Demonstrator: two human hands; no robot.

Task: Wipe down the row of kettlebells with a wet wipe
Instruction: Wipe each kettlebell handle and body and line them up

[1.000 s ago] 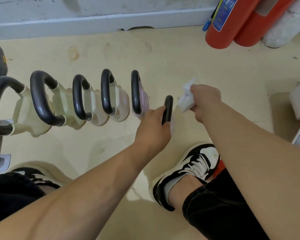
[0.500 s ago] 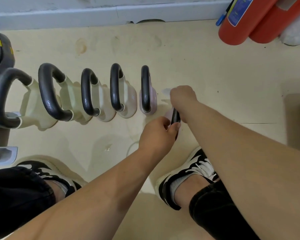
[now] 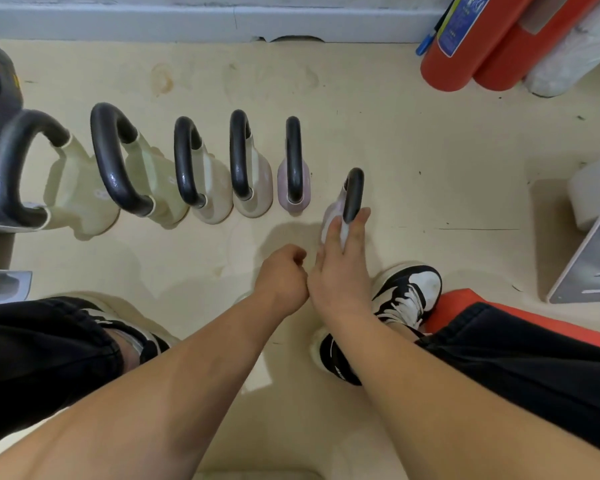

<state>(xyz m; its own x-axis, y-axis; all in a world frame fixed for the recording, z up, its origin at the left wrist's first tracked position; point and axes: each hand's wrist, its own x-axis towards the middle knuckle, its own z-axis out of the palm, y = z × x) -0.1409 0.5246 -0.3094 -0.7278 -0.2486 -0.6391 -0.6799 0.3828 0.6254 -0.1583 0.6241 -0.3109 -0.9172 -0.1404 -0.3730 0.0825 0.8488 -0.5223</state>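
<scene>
Right arm extended forward; right hand [image 3: 340, 271] lies with fingers straight and spread, pressing astride the handle base of the small pink kettlebell [image 3: 353, 195]. That kettlebell stands on the floor [image 3: 413, 140] just right of the other kettlebells [image 3: 293, 168]. Left hand [image 3: 283, 277] rests alongside, curled into a fist, nothing visible in it.

Left hand [image 3: 284, 277] off kettlebell handle [image 3: 354, 192]

- Our right hand [image 3: 340, 275] rests on the small pink kettlebell [image 3: 353, 195], with straight fingers on either side of its black handle.
- Our left hand [image 3: 281, 277] is curled in a fist, touching the right.
- Five larger kettlebells [image 3: 182, 161] stand in a row to the left.
</scene>
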